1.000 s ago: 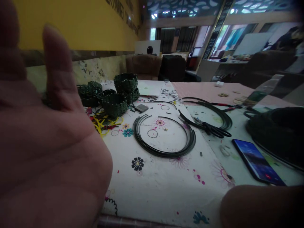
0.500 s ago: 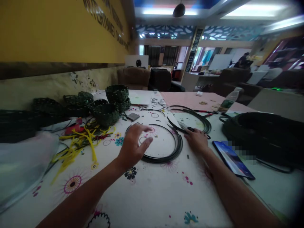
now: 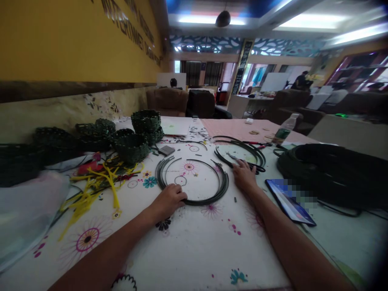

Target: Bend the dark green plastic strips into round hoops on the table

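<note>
My left hand [image 3: 171, 200] is closed on the near-left part of a loose ring of dark green strips [image 3: 223, 188], which lies on the flowered tablecloth. The ring's strip ends stand apart at its far side. My right hand [image 3: 245, 176] rests to the right of this ring, its fingers closed over a pair of scissors [image 3: 260, 168] with black handles. The blades point to the far left, and the fingers hide the middle of the scissors. Just beyond lies a second bundle of curved dark strips [image 3: 257, 151].
Dark green woven baskets [image 3: 130, 147] and yellow strips [image 3: 113, 186] lie to the left, beside a clear plastic bag [image 3: 30, 218]. A phone [image 3: 286, 202], a big dark coil [image 3: 321, 169] and a bottle [image 3: 285, 129] are at the right. A small grey block [image 3: 166, 150] sits beyond the ring.
My left hand has come down from above the ring, and its spread fingers have closed on the strips. My right hand has stayed at the scissors. The view has shifted slightly.
</note>
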Demonstrator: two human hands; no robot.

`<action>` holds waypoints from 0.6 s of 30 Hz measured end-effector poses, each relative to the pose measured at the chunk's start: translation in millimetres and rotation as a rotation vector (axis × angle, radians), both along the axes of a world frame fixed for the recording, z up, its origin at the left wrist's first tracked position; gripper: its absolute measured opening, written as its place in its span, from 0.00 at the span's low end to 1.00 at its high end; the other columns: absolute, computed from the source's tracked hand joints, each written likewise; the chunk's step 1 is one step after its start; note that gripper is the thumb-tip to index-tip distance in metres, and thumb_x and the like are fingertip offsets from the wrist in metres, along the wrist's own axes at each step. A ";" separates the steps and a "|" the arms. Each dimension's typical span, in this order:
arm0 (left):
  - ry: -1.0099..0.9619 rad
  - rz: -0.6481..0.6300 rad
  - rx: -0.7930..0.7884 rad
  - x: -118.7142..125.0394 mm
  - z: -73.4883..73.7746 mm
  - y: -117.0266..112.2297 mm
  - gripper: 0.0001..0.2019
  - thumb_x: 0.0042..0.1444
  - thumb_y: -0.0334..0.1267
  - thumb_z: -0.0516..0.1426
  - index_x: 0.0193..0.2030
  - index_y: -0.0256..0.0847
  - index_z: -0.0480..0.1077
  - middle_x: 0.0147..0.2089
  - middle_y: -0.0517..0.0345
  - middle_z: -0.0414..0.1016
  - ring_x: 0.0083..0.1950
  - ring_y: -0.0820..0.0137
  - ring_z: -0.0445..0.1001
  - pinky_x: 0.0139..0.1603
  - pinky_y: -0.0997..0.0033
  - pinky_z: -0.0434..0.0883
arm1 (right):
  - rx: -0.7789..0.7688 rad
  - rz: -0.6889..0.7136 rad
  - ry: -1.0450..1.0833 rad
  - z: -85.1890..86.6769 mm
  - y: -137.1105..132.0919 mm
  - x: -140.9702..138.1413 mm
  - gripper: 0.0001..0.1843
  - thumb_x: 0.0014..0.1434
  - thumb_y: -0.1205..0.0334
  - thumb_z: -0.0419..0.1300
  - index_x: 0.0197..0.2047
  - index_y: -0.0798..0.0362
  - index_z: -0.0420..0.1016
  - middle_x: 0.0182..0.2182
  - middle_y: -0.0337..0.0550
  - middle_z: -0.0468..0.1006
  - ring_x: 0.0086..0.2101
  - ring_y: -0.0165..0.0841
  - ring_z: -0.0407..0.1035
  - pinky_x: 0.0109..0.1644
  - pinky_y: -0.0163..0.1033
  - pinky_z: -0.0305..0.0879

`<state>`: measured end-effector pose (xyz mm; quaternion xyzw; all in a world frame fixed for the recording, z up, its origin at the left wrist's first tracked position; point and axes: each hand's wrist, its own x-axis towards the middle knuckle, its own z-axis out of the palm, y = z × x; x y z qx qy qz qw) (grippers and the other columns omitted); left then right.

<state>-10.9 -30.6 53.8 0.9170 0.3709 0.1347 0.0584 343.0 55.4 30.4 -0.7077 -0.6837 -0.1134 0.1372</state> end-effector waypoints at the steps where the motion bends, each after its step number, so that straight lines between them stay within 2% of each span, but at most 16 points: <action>1: 0.009 -0.006 0.022 -0.7 -1.7 0.5 0.03 0.57 0.34 0.59 0.39 0.40 0.71 0.39 0.53 0.70 0.42 0.65 0.66 0.44 0.66 0.63 | 0.050 0.015 0.018 3.7 -2.3 -4.1 0.20 0.64 0.65 0.47 0.56 0.53 0.72 0.61 0.57 0.66 0.62 0.50 0.54 0.60 0.66 0.46; 3: 0.033 -0.016 0.069 -2.3 -6.0 1.9 0.02 0.58 0.34 0.58 0.38 0.40 0.71 0.40 0.53 0.70 0.42 0.65 0.65 0.44 0.65 0.63 | 0.145 0.159 0.077 15.5 -11.8 -19.7 0.19 0.66 0.61 0.48 0.54 0.54 0.72 0.56 0.56 0.71 0.59 0.47 0.60 0.62 0.60 0.48; 5: 0.048 -0.018 0.107 -3.5 -10.1 3.6 0.02 0.58 0.34 0.58 0.38 0.40 0.70 0.40 0.53 0.70 0.43 0.64 0.65 0.45 0.64 0.63 | 0.153 0.420 0.165 29.2 -28.3 -45.6 0.18 0.67 0.55 0.49 0.51 0.53 0.74 0.51 0.53 0.75 0.53 0.43 0.66 0.61 0.52 0.53; 7: 0.039 -0.014 0.139 -4.2 -13.1 5.0 0.03 0.59 0.33 0.56 0.40 0.40 0.69 0.40 0.53 0.71 0.44 0.63 0.66 0.50 0.62 0.63 | 0.046 0.675 0.168 39.3 -49.1 -77.9 0.19 0.65 0.49 0.53 0.48 0.52 0.75 0.48 0.51 0.77 0.52 0.42 0.67 0.62 0.50 0.52; 9: 0.012 -0.014 0.159 -4.4 -14.5 5.7 0.04 0.61 0.31 0.54 0.41 0.40 0.68 0.40 0.54 0.71 0.45 0.64 0.67 0.57 0.59 0.61 | -0.076 0.809 0.110 42.9 -68.9 -109.0 0.24 0.60 0.43 0.58 0.51 0.52 0.74 0.46 0.50 0.78 0.50 0.43 0.69 0.62 0.52 0.50; 11: -0.023 -0.015 0.167 -4.5 -13.9 5.3 0.05 0.62 0.29 0.52 0.42 0.40 0.67 0.39 0.55 0.72 0.45 0.65 0.68 0.61 0.57 0.57 | -0.193 0.855 0.038 41.5 -82.9 -132.0 0.28 0.58 0.43 0.61 0.54 0.52 0.71 0.41 0.48 0.79 0.44 0.42 0.71 0.55 0.48 0.58; 13: -0.038 -0.016 0.166 -4.6 -11.5 4.4 0.04 0.62 0.30 0.52 0.41 0.40 0.67 0.39 0.56 0.73 0.45 0.65 0.69 0.59 0.58 0.60 | -0.276 0.801 -0.032 39.1 -89.9 -143.7 0.17 0.62 0.51 0.59 0.48 0.53 0.74 0.36 0.46 0.80 0.39 0.40 0.73 0.44 0.41 0.61; 15: -0.032 -0.023 0.166 -5.2 -8.2 4.2 0.03 0.61 0.34 0.55 0.41 0.40 0.67 0.39 0.55 0.73 0.44 0.63 0.69 0.54 0.59 0.63 | -0.339 0.751 -0.085 39.3 -91.8 -145.7 0.10 0.64 0.56 0.56 0.41 0.52 0.74 0.34 0.45 0.80 0.34 0.37 0.73 0.35 0.37 0.58; 18: -0.010 -0.008 0.178 -8.4 -5.3 7.5 0.08 0.58 0.36 0.58 0.44 0.40 0.68 0.41 0.54 0.74 0.45 0.62 0.70 0.52 0.59 0.64 | -0.364 0.737 -0.131 45.2 -91.4 -139.2 0.09 0.65 0.56 0.56 0.38 0.52 0.73 0.32 0.43 0.80 0.31 0.35 0.73 0.30 0.36 0.50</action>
